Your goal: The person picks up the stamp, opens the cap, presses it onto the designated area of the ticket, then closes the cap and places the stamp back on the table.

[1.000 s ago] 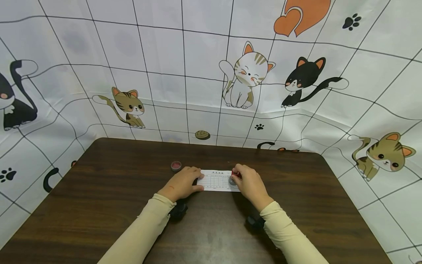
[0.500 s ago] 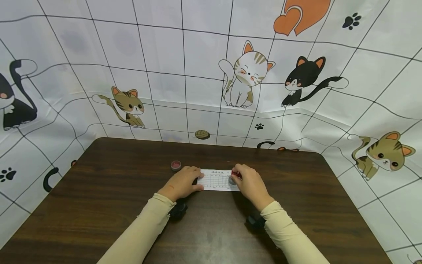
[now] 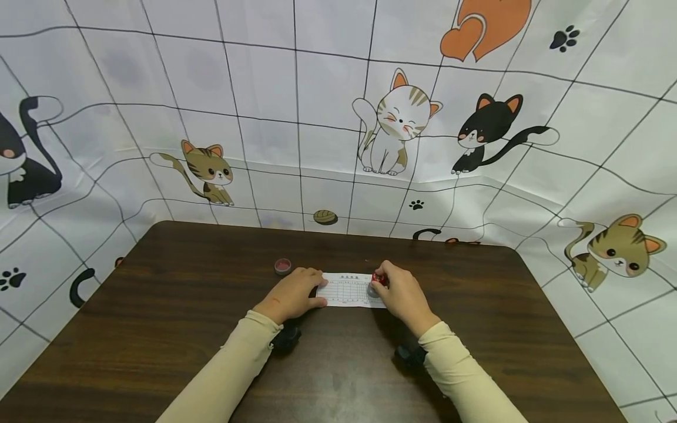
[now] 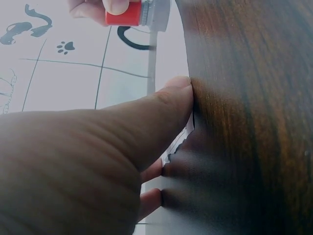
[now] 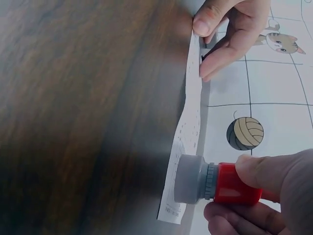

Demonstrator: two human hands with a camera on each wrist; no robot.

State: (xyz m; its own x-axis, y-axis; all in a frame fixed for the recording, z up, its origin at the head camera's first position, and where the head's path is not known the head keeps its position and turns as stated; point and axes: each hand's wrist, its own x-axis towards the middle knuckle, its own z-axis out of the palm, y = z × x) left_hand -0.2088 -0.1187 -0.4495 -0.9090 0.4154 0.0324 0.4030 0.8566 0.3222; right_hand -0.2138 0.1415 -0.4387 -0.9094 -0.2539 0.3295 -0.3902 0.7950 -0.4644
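Observation:
A white printed form slip (image 3: 346, 290) with a grid table lies on the dark wooden table. My right hand (image 3: 406, 295) grips the red handle of a stamp (image 5: 239, 185) between thumb and fingers. The stamp's grey base (image 5: 190, 179) stands on the right part of the slip; its underside is hidden. At the slip's left end my left hand (image 3: 292, 294) rests with thumb and fingertips spread, pressing the paper down. In the left wrist view the left thumb (image 4: 171, 103) lies on the paper's near edge, beside a torn-looking end.
Behind the left hand stands a small round pot of red ink paste (image 3: 282, 266). The brown table (image 3: 338, 364) ends at a white cloth (image 3: 254, 106) printed with cats and grid lines. A dark wrist camera (image 3: 285, 338) sits under the left wrist.
A little more of the stamp's red handle shows as the right fingers shift slightly on it. The slip and left hand stay in place.

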